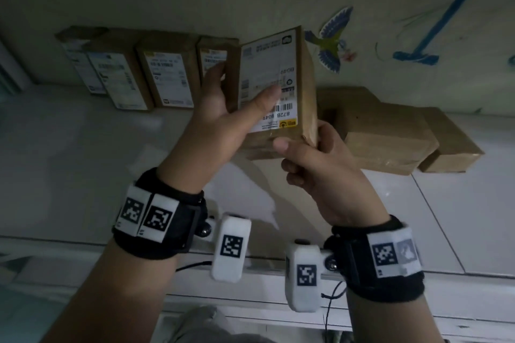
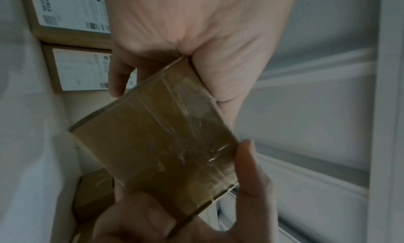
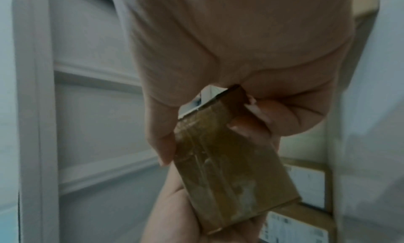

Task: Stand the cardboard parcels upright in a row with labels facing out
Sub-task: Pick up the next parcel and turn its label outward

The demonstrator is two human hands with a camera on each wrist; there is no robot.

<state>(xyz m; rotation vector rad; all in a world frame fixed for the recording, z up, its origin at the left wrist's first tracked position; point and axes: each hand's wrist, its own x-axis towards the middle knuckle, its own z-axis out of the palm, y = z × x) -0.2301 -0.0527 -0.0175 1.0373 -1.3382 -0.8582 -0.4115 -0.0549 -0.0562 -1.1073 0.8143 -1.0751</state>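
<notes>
A brown cardboard parcel (image 1: pixel 278 69) with a white label facing me is held in the air by both hands, upright and slightly tilted. My left hand (image 1: pixel 245 83) grips its left side, thumb across the label and fingers behind. At the lower right corner my right hand (image 1: pixel 303 138) pinches it, thumb in front. The wrist views show its taped underside (image 2: pixel 157 143) (image 3: pixel 229 169). Several labelled parcels (image 1: pixel 167 78) stand upright in a row against the wall, just left of the held one. Plain brown parcels (image 1: pixel 390 136) lie flat to the right.
The parcels rest on a white tiled surface (image 1: pixel 83 153) backed by a wall with a bird sticker (image 1: pixel 333 39) and a blue painted mark (image 1: pixel 434 36). A white panelled front (image 2: pixel 306 108) runs below the near edge.
</notes>
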